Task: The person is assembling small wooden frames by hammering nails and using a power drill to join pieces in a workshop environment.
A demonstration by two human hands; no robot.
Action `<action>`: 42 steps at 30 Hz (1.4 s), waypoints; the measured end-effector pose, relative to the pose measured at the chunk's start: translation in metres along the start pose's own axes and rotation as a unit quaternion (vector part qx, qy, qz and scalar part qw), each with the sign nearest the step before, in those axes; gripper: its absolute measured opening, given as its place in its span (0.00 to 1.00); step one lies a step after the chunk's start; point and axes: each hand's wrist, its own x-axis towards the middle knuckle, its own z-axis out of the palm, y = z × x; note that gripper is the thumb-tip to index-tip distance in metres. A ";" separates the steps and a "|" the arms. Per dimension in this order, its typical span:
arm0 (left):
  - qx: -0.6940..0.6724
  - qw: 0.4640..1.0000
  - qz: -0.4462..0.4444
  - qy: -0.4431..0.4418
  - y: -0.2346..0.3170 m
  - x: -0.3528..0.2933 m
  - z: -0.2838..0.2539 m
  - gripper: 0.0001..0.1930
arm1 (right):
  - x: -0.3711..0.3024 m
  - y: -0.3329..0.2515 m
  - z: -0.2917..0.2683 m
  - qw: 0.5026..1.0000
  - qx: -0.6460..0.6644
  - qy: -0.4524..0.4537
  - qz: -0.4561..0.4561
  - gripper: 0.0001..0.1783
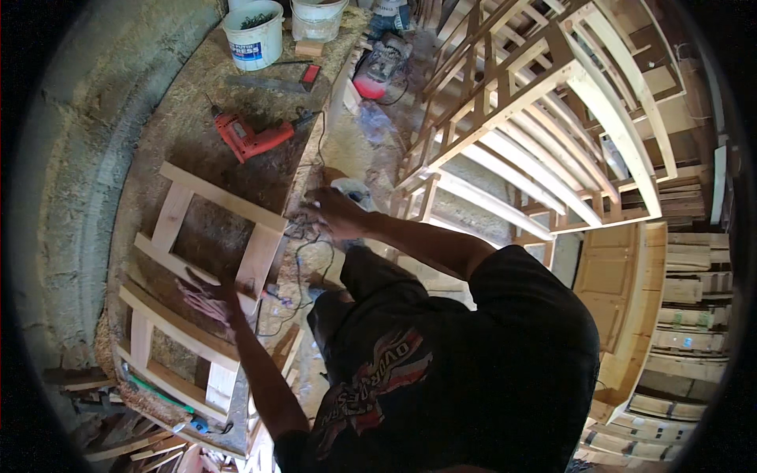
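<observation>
My left hand [206,299] lies with fingers spread on the near rail of a pale wooden frame [225,191], by its lower corner. My right hand [335,214] is over the bench's right edge, beside the frame's far right corner. Its fingers look apart, with nothing visible in them, though their undersides are hidden. A second, similar wooden frame [177,322] lies nearer me on the bench. Beyond the first frame, a red corded drill [251,140] rests on its side.
The dusty workbench [162,142] runs along a rough wall. White buckets [254,35] and a metal square [268,83] sit at its far end. A cable [300,264] hangs at the bench edge. To the right are a large slatted wooden structure [544,118] and stacked boards [686,315].
</observation>
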 end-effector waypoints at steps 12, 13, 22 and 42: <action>-0.113 0.977 -0.159 -0.082 0.000 0.000 0.029 0.34 | 0.195 0.143 -0.010 0.998 0.013 0.003 0.061 0.55; -0.122 0.972 -0.181 -0.082 0.004 0.002 0.025 0.34 | 0.200 0.144 -0.009 0.996 0.032 -0.039 0.079 0.58; -0.048 0.953 -0.245 -0.171 0.002 -0.001 0.028 0.37 | 0.232 0.102 0.007 0.983 0.068 -0.137 0.097 0.68; -0.129 0.988 -0.082 0.014 -0.030 -0.001 0.107 0.38 | -0.027 -0.122 -0.209 0.934 0.286 -0.066 0.204 0.22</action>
